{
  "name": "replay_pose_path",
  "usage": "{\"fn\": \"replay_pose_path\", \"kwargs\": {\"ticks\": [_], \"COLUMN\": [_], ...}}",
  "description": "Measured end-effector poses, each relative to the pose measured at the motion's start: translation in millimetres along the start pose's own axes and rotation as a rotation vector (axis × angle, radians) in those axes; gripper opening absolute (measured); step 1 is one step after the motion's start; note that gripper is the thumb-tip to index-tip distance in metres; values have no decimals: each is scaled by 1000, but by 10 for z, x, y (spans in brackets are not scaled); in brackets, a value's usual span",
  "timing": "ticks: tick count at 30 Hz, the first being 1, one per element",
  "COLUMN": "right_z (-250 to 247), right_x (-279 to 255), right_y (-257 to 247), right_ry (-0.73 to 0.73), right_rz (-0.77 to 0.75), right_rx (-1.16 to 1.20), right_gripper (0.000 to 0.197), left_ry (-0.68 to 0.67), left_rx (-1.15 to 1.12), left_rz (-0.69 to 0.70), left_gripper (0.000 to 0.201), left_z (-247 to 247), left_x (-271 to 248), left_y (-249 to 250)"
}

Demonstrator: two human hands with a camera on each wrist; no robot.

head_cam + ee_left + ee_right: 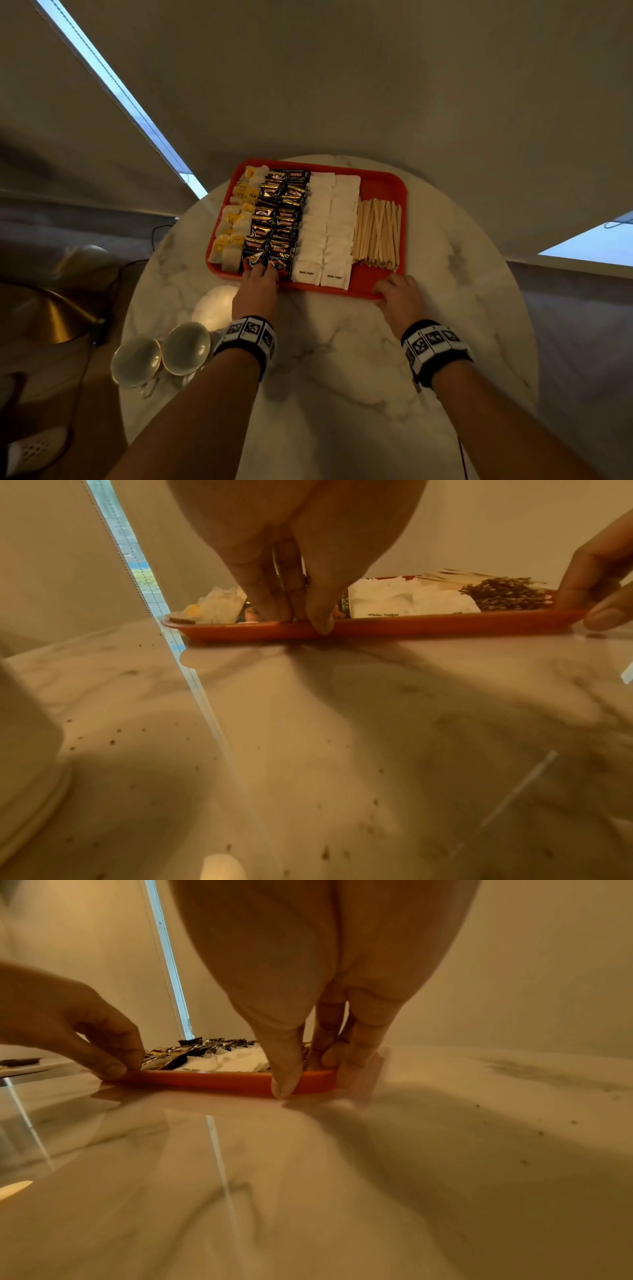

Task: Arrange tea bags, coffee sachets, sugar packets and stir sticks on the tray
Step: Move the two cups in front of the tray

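A red tray (383,185) lies at the far side of the round marble table (342,377). It holds, left to right, tea bags (236,219), black coffee sachets (277,219), white sugar packets (329,226) and wooden stir sticks (376,234), each in rows. My left hand (258,274) pinches the tray's near rim (428,627), thumb (322,626) on the outer edge and fingers on the nearest coffee sachets. My right hand (394,287) grips the near right corner of the tray (222,1081), thumb (284,1085) in front and fingers curled over the rim.
Two glass cups (137,359) (186,347) stand at the table's front left edge, close to my left forearm. A brass lamp base (54,315) sits off the table to the left. A wall rises just behind the tray.
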State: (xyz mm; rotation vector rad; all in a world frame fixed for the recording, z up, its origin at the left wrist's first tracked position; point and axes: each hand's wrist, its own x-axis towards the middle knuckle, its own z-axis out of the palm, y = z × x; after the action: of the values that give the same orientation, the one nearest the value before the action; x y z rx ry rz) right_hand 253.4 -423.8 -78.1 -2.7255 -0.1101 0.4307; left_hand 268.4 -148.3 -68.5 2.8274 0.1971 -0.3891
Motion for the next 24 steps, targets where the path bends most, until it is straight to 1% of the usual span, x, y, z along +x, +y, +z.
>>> {"fn": "replay_pose_path", "kwargs": {"ticks": [5,10,12,15,17,20,24], "right_z": [-77,-136,-115,-24,67,247,526], "right_x": [44,-223,-392,-672,-857,-1076,-1249], "right_y": [-78,-330,-544,-943,-1235,-1682,-2198], "right_ry": [-25,66,61,-8,-66,-113,-157], "right_rz": [20,49,34,25,14,-16,-48], "right_rx": [-6,55,90,153,175,199,206], "right_gripper": [29,30,27,24,23,23,27], "left_ry": [4,-1,40,149,201,289,382], "left_rx": [-5,-135,-218,-378,-482,-586,-633], "left_rz": [-4,-10,21,76,64,14,-117], "left_gripper": [28,27,25,19,18,17,18], "left_z": [-45,-124,-186,-328,-425,-502,-505], "left_x": [40,-192,-396,-787,-1047,-1381,-1706], "left_y": [-12,-6,-13,-87,-219,-581,-1178]}}
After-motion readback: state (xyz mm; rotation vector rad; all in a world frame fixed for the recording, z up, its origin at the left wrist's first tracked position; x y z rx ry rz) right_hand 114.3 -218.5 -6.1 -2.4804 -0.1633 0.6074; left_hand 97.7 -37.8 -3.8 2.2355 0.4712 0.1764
